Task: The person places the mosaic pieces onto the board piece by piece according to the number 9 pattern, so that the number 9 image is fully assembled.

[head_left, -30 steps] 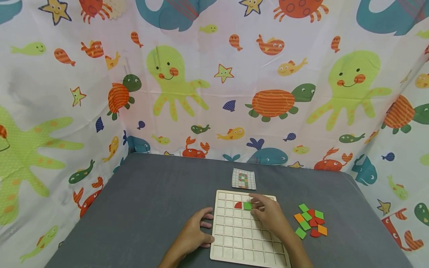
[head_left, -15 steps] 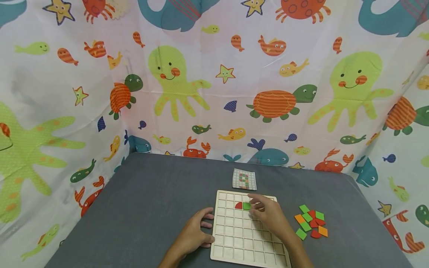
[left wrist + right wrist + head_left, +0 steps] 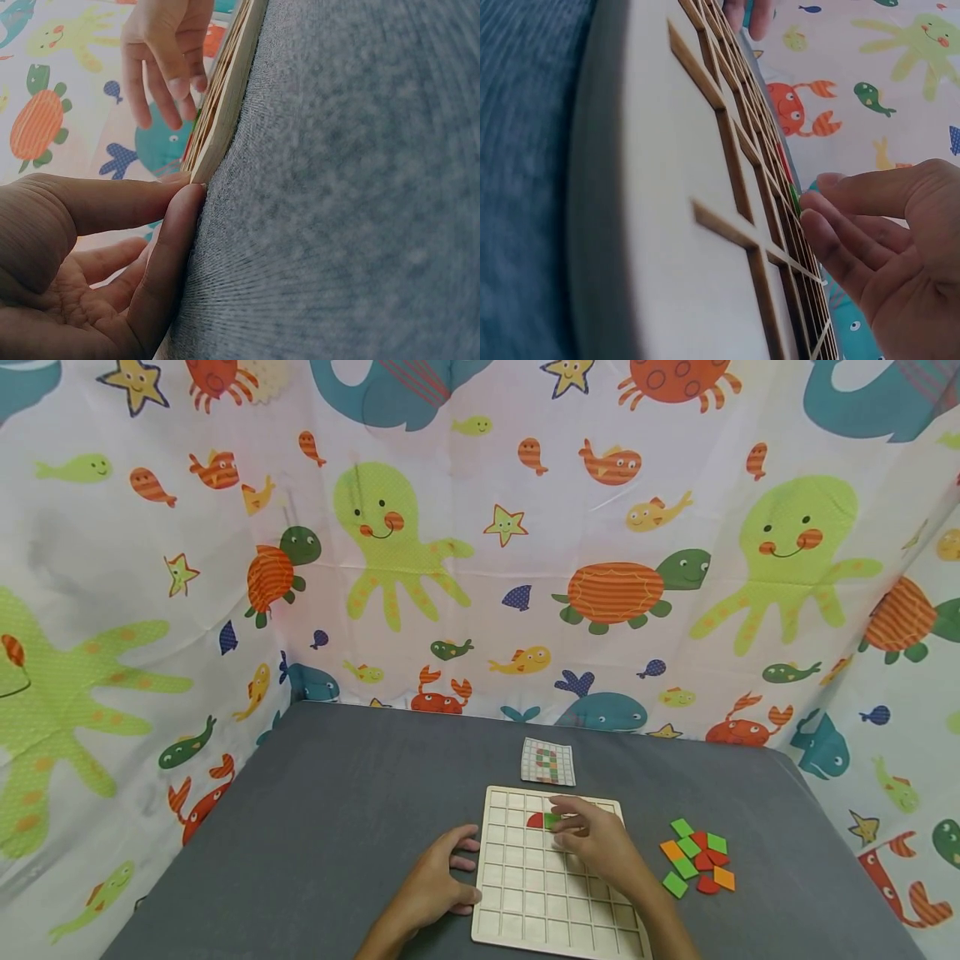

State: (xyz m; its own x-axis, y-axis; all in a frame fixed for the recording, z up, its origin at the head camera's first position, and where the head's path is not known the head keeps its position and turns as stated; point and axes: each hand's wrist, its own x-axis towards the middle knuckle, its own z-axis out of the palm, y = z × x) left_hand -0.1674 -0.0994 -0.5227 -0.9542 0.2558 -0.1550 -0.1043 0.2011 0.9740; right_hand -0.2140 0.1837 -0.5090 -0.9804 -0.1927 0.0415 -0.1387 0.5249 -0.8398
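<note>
On the grey table (image 3: 375, 793), the left hand (image 3: 435, 878) pinches the wooden board (image 3: 543, 882), where the right hand (image 3: 598, 838), fingers loose, has shifted left over a green tile (image 3: 550, 820) beside a red tile (image 3: 535, 821), apparently adjusting placement.

The board (image 3: 525, 881) lies before the card (image 3: 547, 762) and left of the loose tiles (image 3: 702, 861)

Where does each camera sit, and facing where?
Head: head-worn, facing forward and down at the wooden board; left hand, right hand, forearms show.
Left wrist: at that wrist, looking along the board's edge; both hands show.
Right wrist: at that wrist, looking low across the board; right hand, left fingers show.
Both wrist views share the board.
</note>
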